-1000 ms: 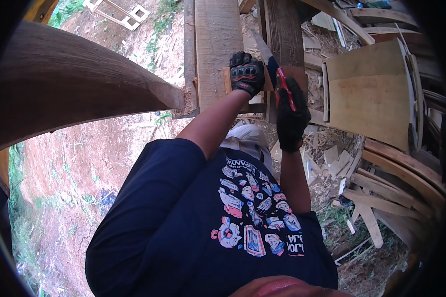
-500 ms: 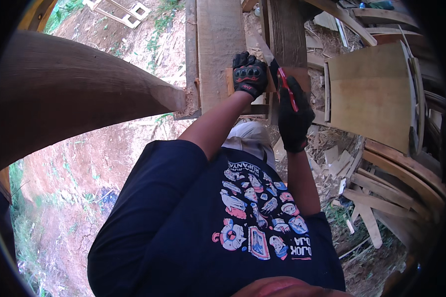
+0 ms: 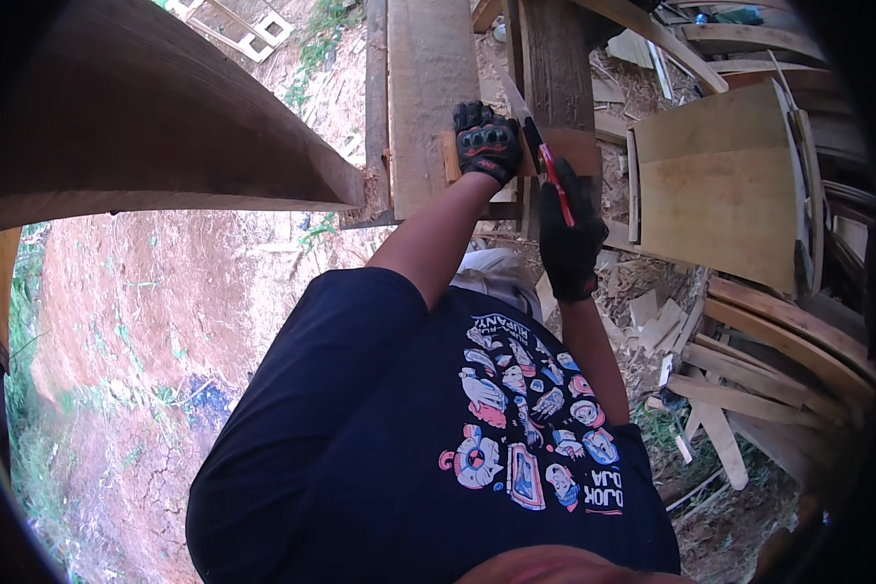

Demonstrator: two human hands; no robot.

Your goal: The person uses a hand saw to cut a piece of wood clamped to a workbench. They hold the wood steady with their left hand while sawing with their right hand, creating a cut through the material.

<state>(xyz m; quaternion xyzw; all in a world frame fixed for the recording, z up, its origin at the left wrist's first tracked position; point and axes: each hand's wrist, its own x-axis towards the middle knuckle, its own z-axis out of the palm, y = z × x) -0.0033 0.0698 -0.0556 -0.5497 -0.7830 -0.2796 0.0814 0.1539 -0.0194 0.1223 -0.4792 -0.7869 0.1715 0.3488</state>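
My right hand (image 3: 571, 238), in a black glove, is closed around the red handle of a handsaw (image 3: 561, 191). Its narrow blade points away and a little to the left, crossing a short wooden board (image 3: 572, 152). My left hand (image 3: 488, 144), in a black glove with red trim, presses down on that board just left of the blade, fingers curled over it. The board lies crosswise over a wide plank (image 3: 431, 88) and a darker plank (image 3: 558, 68). Where the teeth meet the wood is hidden by the hands.
A thick dark beam (image 3: 195, 127) juts in from the left, ending beside the wide plank. To the right stands a plywood panel (image 3: 720, 185). Stacked boards (image 3: 784, 336) and wood scraps (image 3: 662, 316) lie at the lower right. Bare soil (image 3: 175, 302) is at the left.
The saw handle and my right hand have shifted slightly back toward me. My left hand stays on the board. The whole view has turned a little, so the dark beam appears higher.
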